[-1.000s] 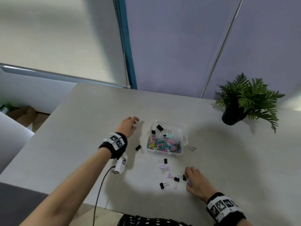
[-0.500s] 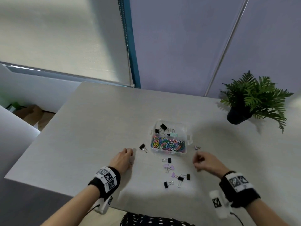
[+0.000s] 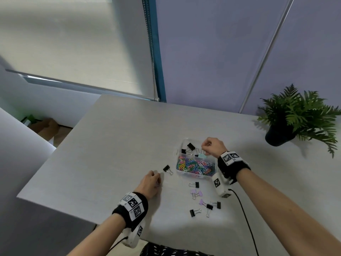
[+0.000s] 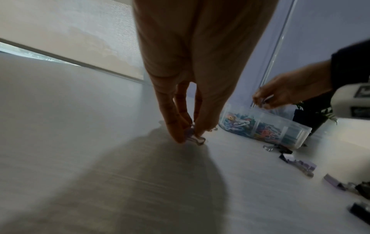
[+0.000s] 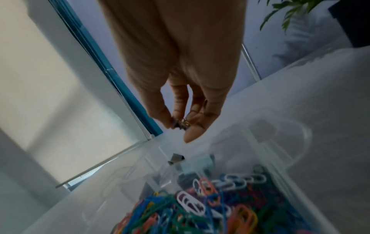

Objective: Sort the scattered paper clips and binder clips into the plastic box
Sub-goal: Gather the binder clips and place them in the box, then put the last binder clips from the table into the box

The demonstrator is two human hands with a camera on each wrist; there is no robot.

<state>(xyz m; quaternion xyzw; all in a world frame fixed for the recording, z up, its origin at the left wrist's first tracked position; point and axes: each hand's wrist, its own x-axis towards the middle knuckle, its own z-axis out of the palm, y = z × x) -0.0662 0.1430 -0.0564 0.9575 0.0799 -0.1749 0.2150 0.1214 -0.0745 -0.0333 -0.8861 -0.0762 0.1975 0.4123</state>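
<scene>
The right hand [image 3: 212, 147] pinches a small purple binder clip [image 5: 180, 125] above the far compartment of the plastic box [image 3: 184, 173], while the left hand [image 3: 149, 185] pinches another purple clip [image 4: 195, 139] against the table [image 3: 110, 145], left of the box

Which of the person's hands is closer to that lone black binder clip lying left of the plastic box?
The left hand. Its fingertips sit on the table just left of the black binder clip, pinching another small clip. The right hand is over the plastic box's far compartment, holding a small clip.
</scene>
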